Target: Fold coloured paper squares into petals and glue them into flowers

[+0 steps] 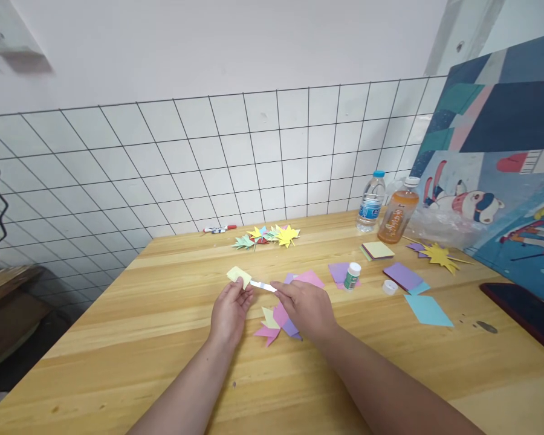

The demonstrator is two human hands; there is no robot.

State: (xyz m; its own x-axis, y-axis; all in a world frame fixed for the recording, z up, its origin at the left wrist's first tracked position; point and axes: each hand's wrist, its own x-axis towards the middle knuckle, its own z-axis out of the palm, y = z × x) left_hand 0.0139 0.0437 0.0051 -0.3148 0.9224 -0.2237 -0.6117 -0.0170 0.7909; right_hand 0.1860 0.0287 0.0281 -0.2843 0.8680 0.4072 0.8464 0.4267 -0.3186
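My left hand [230, 309] pinches a small piece of pale yellow folded paper [238, 277] between thumb and fingers, above the table. From the left, my right hand [306, 304] is closed on a thin, flat white stick [263, 286]. Its tip reaches the right edge of the yellow paper; whether it touches I cannot tell. Under and beside my right hand lie pink, purple and yellow folded paper pieces [268, 329], partly hidden by it. A small green-labelled glue bottle [352, 276] with a white top stands to the right on purple paper [338, 272].
Finished paper leaves [286, 235] lie at the back beside markers [220, 229]. To the right are a stack of coloured paper [378, 250], a white cap [390, 287], blue paper [428, 310], a water bottle [370, 202], an orange drink bottle [398, 211] and a dark phone-like slab [523, 314].
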